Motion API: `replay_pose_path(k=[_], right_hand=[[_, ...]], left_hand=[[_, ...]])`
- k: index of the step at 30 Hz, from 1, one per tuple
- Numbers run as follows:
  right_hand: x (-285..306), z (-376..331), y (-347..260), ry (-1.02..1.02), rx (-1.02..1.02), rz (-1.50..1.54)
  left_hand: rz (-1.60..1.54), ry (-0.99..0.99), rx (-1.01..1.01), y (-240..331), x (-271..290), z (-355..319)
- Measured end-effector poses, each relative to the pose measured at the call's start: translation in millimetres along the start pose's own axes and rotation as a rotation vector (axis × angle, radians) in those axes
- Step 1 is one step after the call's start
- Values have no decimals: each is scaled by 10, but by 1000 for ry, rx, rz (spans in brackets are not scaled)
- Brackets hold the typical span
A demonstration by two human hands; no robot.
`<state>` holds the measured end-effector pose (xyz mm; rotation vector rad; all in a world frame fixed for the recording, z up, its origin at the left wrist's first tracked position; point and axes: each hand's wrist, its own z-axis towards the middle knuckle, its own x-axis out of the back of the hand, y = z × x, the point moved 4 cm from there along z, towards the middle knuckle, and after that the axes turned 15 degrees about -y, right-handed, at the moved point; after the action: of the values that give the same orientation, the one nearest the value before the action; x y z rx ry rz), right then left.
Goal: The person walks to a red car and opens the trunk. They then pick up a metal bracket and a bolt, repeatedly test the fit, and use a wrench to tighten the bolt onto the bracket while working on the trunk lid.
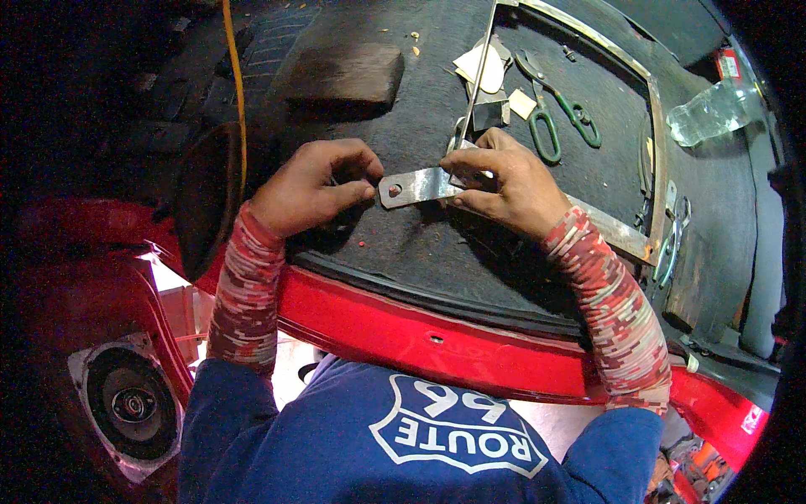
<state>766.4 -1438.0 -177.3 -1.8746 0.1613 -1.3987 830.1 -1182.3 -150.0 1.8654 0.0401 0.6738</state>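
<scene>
Now both hands, left hand [306, 189] and right hand [508, 181], grip metal strip [417, 186]; plastic bottle [714, 111] nearby.

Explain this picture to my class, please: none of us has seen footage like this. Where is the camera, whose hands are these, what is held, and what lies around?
The camera sits on a person's head and looks down, so its wide lens bends straight edges. Both hands are that person's own. The right hand and the left hand hold a flat metal strip with a hole near one end. They work over a dark carpeted surface edged by red car bodywork. On the carpet lie green-handled snips, a thin metal frame, a wooden block, paper scraps and a clear plastic bottle.
</scene>
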Motion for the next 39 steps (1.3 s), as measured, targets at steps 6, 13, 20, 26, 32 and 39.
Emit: replay_pose_path(k=[6,13,20,26,32,39], right_hand=[[17,-2,-21,-19,-19,56],[25,6,-44,-17,-48,52],[12,5,-31,4,-8,46],[-1,4,0,15,20,53],[-5,5,15,19,32,59],[-14,8,17,10,12,14]], left_hand=[[290,370,150,-240,286,-105],[364,527,151,-494,410,-211],[300,212,252,-349,294,-103],[-39,17,303,-161,83,-39],[201,21,194,-122,50,57],[135,41,40,-62,-5,108]])
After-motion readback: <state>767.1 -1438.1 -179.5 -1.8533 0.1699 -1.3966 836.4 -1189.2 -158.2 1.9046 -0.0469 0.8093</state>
